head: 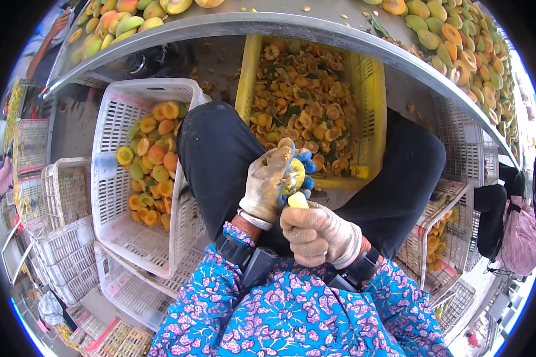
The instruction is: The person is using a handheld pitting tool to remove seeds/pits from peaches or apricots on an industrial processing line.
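Observation:
Both hands wear soiled white work gloves, the left one with blue-coated fingertips. Cradled in my left hand (268, 178) is a yellow-green fruit, likely an apricot (296, 173). My right hand (319, 232) is closed around the yellow handle (298, 200) of a small tool, whose short metal part lies against the fruit. Below and beyond the hands, between the knees, a yellow plastic crate (370, 111) holds pits, fruit scraps and leaves. At the left knee a white plastic crate (134, 250) contains halved orange and green fruit (156, 156).
A metal-edged table (277, 20) curves across the top, with whole and halved fruit (433, 26) heaped at its right and more fruit at its left. Stacked white crates (67, 254) stand at left, others (446, 214) at right. A person's arm (44, 49) shows upper left.

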### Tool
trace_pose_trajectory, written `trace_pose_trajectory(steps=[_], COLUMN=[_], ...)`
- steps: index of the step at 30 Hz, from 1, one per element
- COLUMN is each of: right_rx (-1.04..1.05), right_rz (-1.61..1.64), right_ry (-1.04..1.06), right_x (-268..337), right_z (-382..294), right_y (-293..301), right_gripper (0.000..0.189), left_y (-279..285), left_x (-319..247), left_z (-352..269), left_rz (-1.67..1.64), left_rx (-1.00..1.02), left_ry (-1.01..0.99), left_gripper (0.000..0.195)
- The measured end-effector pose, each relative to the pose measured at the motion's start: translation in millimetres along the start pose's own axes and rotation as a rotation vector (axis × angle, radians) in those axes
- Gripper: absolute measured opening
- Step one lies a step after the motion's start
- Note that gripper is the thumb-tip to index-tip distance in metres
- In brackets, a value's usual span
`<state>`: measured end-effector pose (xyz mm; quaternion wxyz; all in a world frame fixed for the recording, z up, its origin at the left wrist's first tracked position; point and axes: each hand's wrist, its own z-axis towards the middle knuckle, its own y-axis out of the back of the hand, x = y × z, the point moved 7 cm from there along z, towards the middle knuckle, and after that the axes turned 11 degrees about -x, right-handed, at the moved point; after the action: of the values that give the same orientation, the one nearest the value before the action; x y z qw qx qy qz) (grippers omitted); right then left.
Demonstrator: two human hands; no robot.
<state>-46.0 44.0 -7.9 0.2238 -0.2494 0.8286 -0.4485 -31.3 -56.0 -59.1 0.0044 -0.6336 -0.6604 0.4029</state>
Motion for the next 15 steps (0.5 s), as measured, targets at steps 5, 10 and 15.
trace_pose_trajectory(steps=[5,10,15], right_rx=[-0.183,-0.679,-0.590], right_rz=[-0.092,-0.794,-0.779], right_ry=[0.069,0.259,0.137], right_x=[17,48,46], right_z=[-10,-25,-34], right_y=[12,21,12], right_gripper=[0.035,0.045,0.041], left_y=[-3,-5,-5], left_x=[-4,-1,-3], left_z=[-3,1,1], left_rz=[0.003,-0.011,0.090], left_rx=[-0.059,0.021,-0.007], left_ry=[-0.036,-0.001,-0.115], left_gripper=[0.061,0.068,0.073])
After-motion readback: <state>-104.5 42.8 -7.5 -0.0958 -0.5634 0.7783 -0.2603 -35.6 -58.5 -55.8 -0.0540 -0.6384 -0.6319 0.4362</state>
